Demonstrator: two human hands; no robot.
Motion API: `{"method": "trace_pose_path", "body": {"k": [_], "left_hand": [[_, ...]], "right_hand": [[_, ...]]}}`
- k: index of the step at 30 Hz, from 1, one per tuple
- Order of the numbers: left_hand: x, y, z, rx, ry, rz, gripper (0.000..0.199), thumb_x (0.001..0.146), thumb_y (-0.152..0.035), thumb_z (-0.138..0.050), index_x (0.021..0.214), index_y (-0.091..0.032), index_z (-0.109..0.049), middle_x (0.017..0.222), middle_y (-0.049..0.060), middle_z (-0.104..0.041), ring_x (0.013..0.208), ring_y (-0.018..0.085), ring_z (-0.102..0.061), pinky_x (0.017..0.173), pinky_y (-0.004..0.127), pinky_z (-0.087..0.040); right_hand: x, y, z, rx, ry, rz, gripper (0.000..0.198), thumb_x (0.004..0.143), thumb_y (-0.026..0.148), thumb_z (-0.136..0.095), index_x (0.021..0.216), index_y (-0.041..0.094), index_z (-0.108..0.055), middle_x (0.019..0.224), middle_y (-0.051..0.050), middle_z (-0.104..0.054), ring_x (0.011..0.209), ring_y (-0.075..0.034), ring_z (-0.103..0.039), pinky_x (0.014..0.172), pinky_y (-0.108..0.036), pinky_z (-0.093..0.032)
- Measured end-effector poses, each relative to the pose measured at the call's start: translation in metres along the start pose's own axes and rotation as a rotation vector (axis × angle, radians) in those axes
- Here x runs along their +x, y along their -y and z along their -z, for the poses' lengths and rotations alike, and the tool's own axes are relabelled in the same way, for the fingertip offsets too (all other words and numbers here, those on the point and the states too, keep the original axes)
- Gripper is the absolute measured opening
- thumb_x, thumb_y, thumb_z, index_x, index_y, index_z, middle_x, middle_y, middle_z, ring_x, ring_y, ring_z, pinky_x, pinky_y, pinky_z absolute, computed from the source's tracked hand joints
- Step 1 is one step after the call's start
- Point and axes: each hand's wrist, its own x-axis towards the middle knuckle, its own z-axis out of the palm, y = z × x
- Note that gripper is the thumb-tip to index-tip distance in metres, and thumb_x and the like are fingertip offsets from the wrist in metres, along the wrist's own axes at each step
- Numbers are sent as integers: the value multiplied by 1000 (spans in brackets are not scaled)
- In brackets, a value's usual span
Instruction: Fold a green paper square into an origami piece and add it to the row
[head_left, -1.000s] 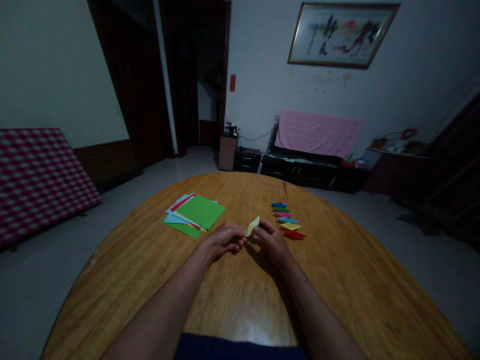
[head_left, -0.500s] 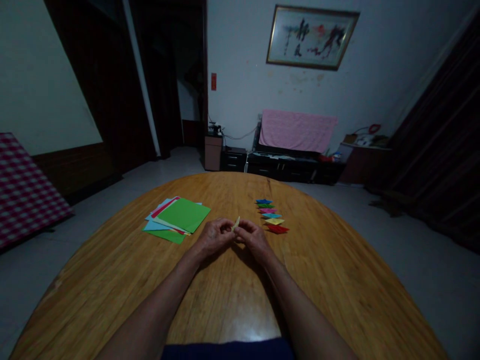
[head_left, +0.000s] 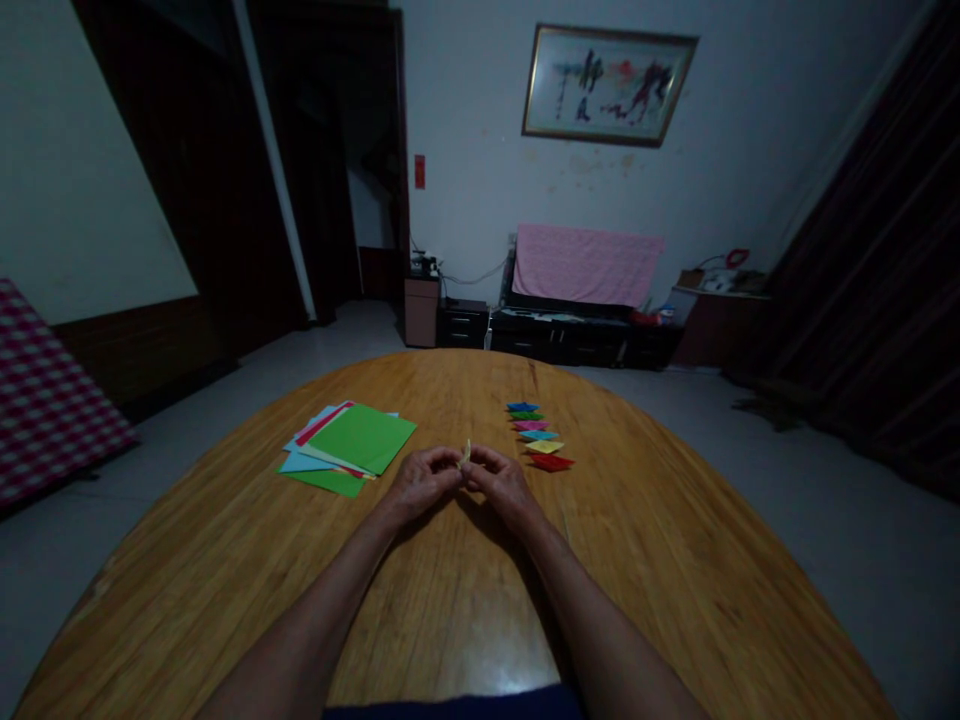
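Between my two hands, a little above the table, is a small piece of folded pale-yellow paper [head_left: 466, 454], its pointed end sticking up. My left hand [head_left: 426, 482] pinches it from the left with fingers curled. From the right, my right hand [head_left: 498, 482] pinches the same paper, thumb and fingers closed. The fingers hide most of the paper's lower part. Close to my right hand lies a column of small folded paper shapes, the nearest being a red one [head_left: 552, 463] and a yellow one [head_left: 545, 447], with blue, green and pink ones beyond.
Left of my hands lies a loose stack of coloured paper sheets [head_left: 363, 436], a green one on top. Everything rests on a round wooden table [head_left: 300, 590]. A checked cloth [head_left: 52, 400] hangs at the far left. Beyond the table stands a low black cabinet [head_left: 570, 338].
The view has tilted and shifted slightly, so everything sits a little lower and further left. Both hands still hold the yellow paper, whose tip now points more upright.
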Motion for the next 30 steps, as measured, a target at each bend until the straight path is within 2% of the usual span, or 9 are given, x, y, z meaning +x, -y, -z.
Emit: {"method": "trace_pose_path", "body": {"k": [8,14,17,20,24,30], "left_hand": [[1,4,-2,-21,-32,-18,26,67,-32,-71,84,-13,-70,75,5,-67,64,12,-58,59,21,-41],[3,6,-2,-46,-63,-25,24,65,-30,-72,81,-12,-67,73,5,-68,63,13,-60,60,22,-44],[5,9,0,37,-82,-41,18,68,-28,-68,77,-12,-67,69,4,-67,60,12,-57,57,22,-42],[6,11,2,220,-120,-115,17,71,-27,-62,77,-13,-69,69,3,-66,62,13,-56,58,21,-41],[7,9,5,404,-145,-189,18,72,-24,-56,77,-15,-71,69,1,-65,66,14,-56,61,22,-41],[5,2,7,380,-118,-190,17,71,-22,-51,66,-16,-66,62,-1,-60,62,12,-53,59,21,-39]], "right_hand": [[0,1,0,-27,-5,0,29,67,35,-71,92,20,-72,85,-3,-69,75,-16,-61,70,-29,-47],[-1,7,-4,-50,-53,-25,30,64,34,-72,90,18,-72,80,-3,-68,69,-16,-60,65,-29,-46],[1,4,-7,-53,-112,-24,29,62,35,-73,85,17,-70,75,-2,-67,65,-15,-59,63,-28,-46],[3,-1,-11,-53,-153,-6,28,61,35,-72,81,17,-68,72,-2,-66,63,-16,-60,62,-29,-47],[1,-4,-16,-86,-150,42,26,64,37,-70,81,17,-66,74,-4,-67,70,-19,-63,67,-31,-50],[1,-1,-16,-93,-130,22,22,65,33,-69,81,17,-69,73,-3,-67,64,-16,-60,62,-29,-48]]}}
